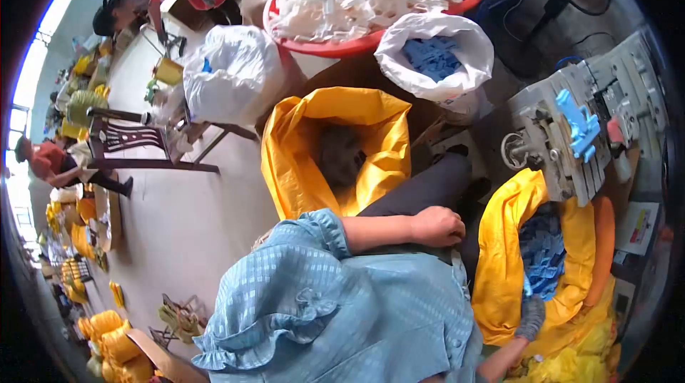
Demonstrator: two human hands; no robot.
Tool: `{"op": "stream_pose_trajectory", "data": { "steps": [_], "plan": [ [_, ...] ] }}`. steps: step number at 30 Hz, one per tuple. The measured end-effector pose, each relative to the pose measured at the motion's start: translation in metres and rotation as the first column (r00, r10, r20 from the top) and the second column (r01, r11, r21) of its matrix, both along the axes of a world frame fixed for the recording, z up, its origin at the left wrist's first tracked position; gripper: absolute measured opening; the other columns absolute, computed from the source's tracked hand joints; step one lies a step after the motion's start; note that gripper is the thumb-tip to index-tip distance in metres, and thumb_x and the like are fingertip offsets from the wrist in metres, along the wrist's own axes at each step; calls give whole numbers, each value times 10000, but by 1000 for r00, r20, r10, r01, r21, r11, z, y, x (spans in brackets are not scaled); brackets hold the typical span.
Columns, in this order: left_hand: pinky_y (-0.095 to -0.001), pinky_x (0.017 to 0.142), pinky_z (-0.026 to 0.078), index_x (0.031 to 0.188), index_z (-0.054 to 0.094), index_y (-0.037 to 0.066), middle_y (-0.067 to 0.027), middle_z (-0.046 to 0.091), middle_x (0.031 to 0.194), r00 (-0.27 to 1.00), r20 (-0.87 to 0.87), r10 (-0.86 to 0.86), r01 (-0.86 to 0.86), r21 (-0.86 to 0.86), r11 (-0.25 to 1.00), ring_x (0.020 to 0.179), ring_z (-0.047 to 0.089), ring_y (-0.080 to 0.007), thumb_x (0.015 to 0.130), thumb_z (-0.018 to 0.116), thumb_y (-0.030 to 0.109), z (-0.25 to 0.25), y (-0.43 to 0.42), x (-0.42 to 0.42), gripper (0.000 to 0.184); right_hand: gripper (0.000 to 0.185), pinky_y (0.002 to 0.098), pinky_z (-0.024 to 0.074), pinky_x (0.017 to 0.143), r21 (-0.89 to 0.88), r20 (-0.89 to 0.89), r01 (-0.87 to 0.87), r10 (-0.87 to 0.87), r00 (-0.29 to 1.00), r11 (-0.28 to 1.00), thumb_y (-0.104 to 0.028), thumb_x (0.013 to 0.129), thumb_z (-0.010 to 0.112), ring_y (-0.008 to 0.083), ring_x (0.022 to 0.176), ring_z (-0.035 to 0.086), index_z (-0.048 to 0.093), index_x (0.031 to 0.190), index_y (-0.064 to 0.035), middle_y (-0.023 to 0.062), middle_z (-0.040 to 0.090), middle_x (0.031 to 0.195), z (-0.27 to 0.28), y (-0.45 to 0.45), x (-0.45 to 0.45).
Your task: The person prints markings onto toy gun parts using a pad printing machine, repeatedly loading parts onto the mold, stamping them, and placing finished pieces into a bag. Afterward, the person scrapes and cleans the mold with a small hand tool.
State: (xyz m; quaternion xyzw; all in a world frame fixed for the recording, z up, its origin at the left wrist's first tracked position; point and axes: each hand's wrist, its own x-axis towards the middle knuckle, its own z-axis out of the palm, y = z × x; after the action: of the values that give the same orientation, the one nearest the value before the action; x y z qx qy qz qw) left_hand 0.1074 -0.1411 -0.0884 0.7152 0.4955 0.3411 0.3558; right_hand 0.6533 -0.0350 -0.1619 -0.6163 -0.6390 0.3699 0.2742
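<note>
My left hand is bare and curled into a loose fist, resting at my lap by the hem of my blue shirt; nothing shows in it. A grey knitted glove covers my right hand, which reaches over the near edge of a yellow bag. Inside that bag lie many blue plastic pieces. Its fingertips meet the pieces, but whether they grip one is hidden. Beyond the bag, a light-blue plastic part sits on a metal machine with a small handwheel.
Before my knees stands another open yellow bag. Behind it are a white sack of blue pieces, another white bag, and a red basin heaped with white pieces. A wooden chair and other people occupy the left.
</note>
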Motion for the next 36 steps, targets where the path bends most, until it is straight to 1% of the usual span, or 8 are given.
{"op": "stream_pose_trajectory", "data": {
  "steps": [9,10,18,22,25,29,32,36],
  "plan": [
    [-391,761,475,908,667,92,-139,635,884,741,195,642,-541,-392,744,857,596,-314,733,612,139,-54,6,-95,190,220,356,466,690,-4,552,-237,200,810,971,-213,685,688,289,740,581,609,811,-50,143,616,787,58,-34,-116],
    [-404,798,457,974,647,87,-142,620,982,727,-135,673,-672,64,738,907,579,-328,721,629,153,-33,6,-107,262,245,365,468,690,30,484,-256,210,850,966,-236,676,692,302,750,584,590,805,-53,148,611,789,74,-40,-137],
    [-423,904,436,1401,144,151,-200,170,1432,442,-563,698,-893,-350,283,1172,428,-395,685,726,388,-188,70,-136,953,285,374,480,716,-104,752,27,61,656,994,-319,682,678,330,815,601,623,879,-120,149,631,883,115,-51,-174],
    [-398,759,494,1177,497,37,-220,586,1032,618,-553,558,-786,-415,458,930,591,-353,774,595,165,-242,67,-182,434,179,356,479,704,78,401,-62,26,916,995,-187,764,625,242,769,605,608,914,-91,99,633,867,90,-57,-127],
    [-294,438,443,963,620,-11,-94,603,660,502,100,859,-583,-695,421,473,540,-186,694,530,22,-221,70,-204,286,167,278,452,645,53,-58,226,-222,973,973,-101,775,611,138,703,551,588,937,-75,43,605,811,120,-58,-129],
    [-383,657,506,1046,617,17,-163,651,837,842,-297,450,-539,-478,693,766,636,-287,695,572,118,-205,70,-224,368,241,238,463,591,-104,-628,345,-331,705,933,-181,808,653,126,719,562,562,1006,-79,34,594,847,139,-36,-148],
    [-420,779,473,1004,635,47,-186,633,940,688,-708,157,-493,-298,817,920,595,-331,744,614,243,-29,99,-159,326,351,253,502,619,-142,-756,345,-326,567,928,-232,827,645,161,744,576,521,1112,-68,69,585,918,153,-21,-168],
    [-413,840,429,951,625,36,-172,626,936,877,-206,433,-385,236,892,938,573,-343,825,529,161,83,153,-103,202,430,301,533,667,-139,-861,189,-213,462,972,-223,833,635,199,813,594,468,1192,-55,124,570,1007,171,3,-197]
  ]
}}
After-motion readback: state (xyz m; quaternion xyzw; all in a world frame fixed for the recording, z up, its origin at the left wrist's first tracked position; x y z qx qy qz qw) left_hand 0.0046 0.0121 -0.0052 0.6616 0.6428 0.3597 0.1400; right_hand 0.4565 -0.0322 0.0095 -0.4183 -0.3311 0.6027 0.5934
